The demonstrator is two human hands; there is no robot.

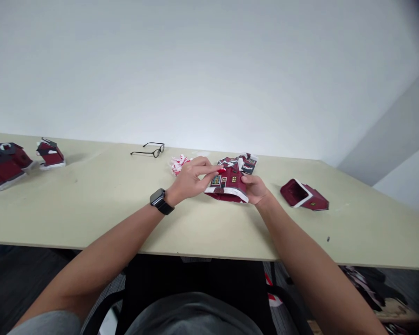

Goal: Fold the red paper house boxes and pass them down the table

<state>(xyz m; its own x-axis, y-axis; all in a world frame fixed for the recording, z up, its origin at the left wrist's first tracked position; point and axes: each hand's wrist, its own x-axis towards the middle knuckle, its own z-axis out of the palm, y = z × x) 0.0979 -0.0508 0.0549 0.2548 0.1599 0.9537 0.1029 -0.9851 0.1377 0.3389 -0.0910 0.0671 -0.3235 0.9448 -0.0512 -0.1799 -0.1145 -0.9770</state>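
A dark red paper model house [234,182] with yellow windows and white snow edging is tilted above the table. My right hand [256,188] grips its right side, thumb on the front wall. At the roof, my left hand [197,179] pinches a small bright red piece [222,170] against the house; its exact kind is too small to make out. Just behind the house lies a flat printed cutout [249,164] in dark red and black. Beside my left hand sits a crumpled red and white heap [179,164], partly covered by the fingers.
Black-framed glasses [156,151] lie near the wall. Another red house part [304,194] rests on its side at the right, a tiny dark bit [328,239] in front of it. Finished-looking red houses [5,163] and a small one [51,153] stand at the far left of the table [108,204].
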